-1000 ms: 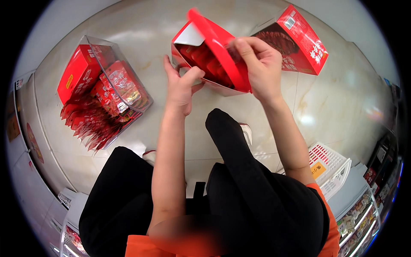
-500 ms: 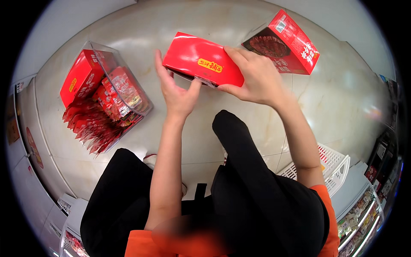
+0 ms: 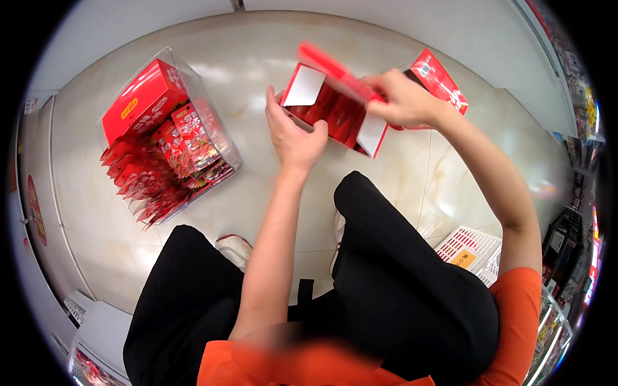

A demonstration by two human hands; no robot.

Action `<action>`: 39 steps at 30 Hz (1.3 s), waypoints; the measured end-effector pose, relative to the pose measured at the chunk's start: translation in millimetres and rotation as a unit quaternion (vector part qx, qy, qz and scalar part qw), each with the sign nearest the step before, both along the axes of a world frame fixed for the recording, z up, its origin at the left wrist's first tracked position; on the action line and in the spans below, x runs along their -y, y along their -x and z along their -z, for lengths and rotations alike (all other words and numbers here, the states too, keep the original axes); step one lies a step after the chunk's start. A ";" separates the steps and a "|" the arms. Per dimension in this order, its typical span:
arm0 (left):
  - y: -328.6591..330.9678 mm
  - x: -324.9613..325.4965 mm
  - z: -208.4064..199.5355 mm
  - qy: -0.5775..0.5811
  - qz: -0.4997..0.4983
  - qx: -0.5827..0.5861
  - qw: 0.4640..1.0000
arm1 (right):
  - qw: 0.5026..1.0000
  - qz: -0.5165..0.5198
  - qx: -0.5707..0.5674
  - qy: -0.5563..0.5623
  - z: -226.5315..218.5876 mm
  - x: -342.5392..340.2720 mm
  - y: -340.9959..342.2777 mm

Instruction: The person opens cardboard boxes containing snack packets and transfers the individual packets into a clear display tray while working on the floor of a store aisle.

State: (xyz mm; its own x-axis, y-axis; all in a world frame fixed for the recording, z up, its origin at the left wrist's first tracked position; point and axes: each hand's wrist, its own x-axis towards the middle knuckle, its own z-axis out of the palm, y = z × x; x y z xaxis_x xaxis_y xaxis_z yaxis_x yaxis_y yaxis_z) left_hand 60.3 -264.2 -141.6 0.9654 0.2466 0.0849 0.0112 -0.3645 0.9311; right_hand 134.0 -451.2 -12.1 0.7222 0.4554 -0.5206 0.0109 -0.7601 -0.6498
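A red cardboard box [image 3: 331,112] with white inner side flaps is held above the floor, its top raised. Small red packets [image 3: 341,119] fill its inside. My left hand [image 3: 293,132] grips the box at its near left corner, thumb on the front edge and fingers round the end. With my right hand [image 3: 405,100] I hold the right end of the lifted lid [image 3: 335,67], which is slightly blurred. Behind that hand, a second red box [image 3: 440,80] rests on the floor, partly hidden.
On the left stands a clear plastic bin [image 3: 219,125] holding a red box [image 3: 145,100] and many red packets [image 3: 145,177]. A white slotted basket [image 3: 467,248] is beside my right knee. White cabinets line the far side, and stocked shelves [image 3: 579,116] the right.
My right hand has pulled the box's lid up, exposing the packets inside. The box has tipped so its opening shows. My left hand still holds it. The whole view has shifted slightly.
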 end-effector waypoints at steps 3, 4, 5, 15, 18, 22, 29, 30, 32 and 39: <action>-1.3 0.4 -4.1 -0.023 -0.034 0.008 0.999 | 0.994 0.096 0.030 -0.037 8.0 23.2 -12.9; -3.6 -1.4 -7.7 -0.024 -0.034 -0.007 0.999 | 0.993 0.112 0.025 -0.025 6.5 24.9 -15.0; -8.1 -2.1 -11.5 -0.032 -0.073 0.024 0.997 | 0.979 0.093 0.183 0.005 7.8 27.7 -14.3; -31.6 -43.5 -20.6 -0.059 -0.040 -0.078 0.994 | 0.714 -0.346 0.609 0.000 33.6 -15.2 62.9; -26.4 -44.1 -19.8 -0.015 -0.066 -0.111 0.991 | 0.753 -0.356 0.554 0.014 28.2 -28.2 80.0; -11.3 -33.7 -8.2 0.033 -0.135 -0.094 0.986 | 0.856 -0.279 0.395 0.185 30.9 -19.2 84.9; 8.8 -18.8 -5.3 0.147 -0.203 -0.029 0.968 | 0.874 -0.152 0.366 0.280 7.4 4.8 22.6; 3.1 -21.9 -9.5 0.088 -0.208 0.047 0.973 | 0.871 -0.157 0.370 0.283 13.1 6.6 23.3; -7.8 -31.5 -26.8 -0.029 -0.153 0.103 0.982 | 0.863 -0.166 0.376 0.293 26.9 10.3 27.0; -74.9 -50.6 -77.9 -0.163 0.162 -0.035 0.973 | 0.864 -0.105 0.323 0.373 35.2 -21.9 24.1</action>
State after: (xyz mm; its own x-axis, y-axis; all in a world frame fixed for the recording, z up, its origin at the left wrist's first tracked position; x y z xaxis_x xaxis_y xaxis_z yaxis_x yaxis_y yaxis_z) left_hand 135.2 -213.6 -63.7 0.9941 -0.1010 0.0394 -0.0949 -0.6356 0.7662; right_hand 109.9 -429.4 -47.3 0.9136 0.3240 -0.2457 0.3768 -0.9018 0.2117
